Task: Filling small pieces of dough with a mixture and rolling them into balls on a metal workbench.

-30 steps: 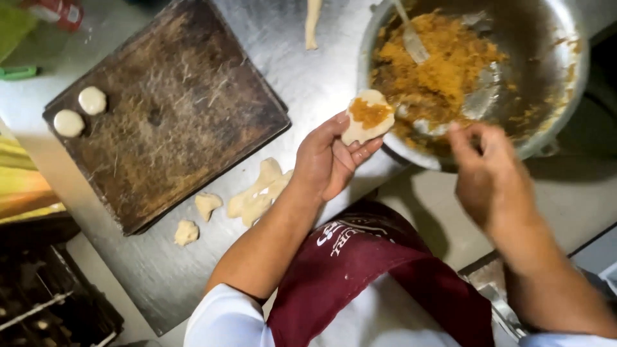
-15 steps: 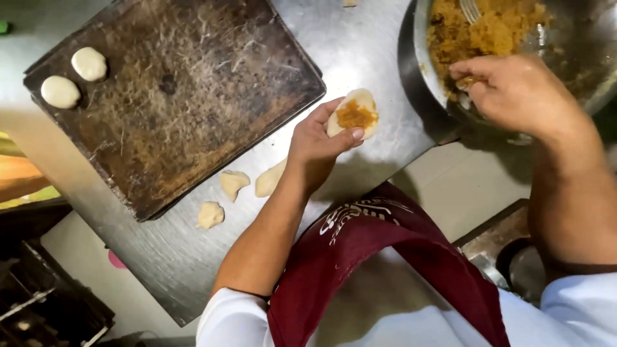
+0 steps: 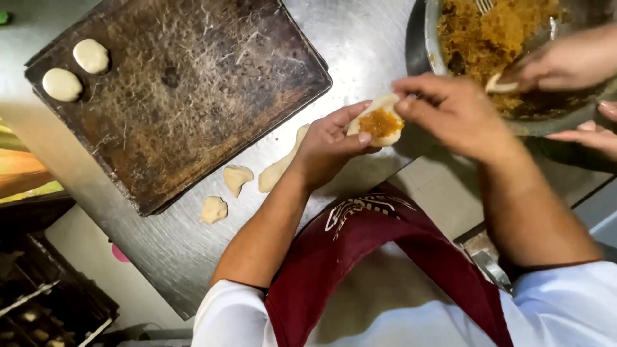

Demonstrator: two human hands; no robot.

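The right hand has come back from the metal bowl and now pinches the edge of the dough round, heaped with orange filling, cupped in the left hand; closing looks under way, with another person's hands in the bowl beyond

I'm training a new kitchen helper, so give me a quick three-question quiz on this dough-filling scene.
1. True or false: the left hand cups a dough round with orange filling on it.
2. How many shaped dough pieces lie on the dark baking tray?
3. Multiple choice: the right hand is A) inside the metal bowl, B) at the edge of the dough round, C) flat on the tray.

Key: 1 true; 2 two, at the tray's far left corner; 3 B. The hand in the bowl is another person's.
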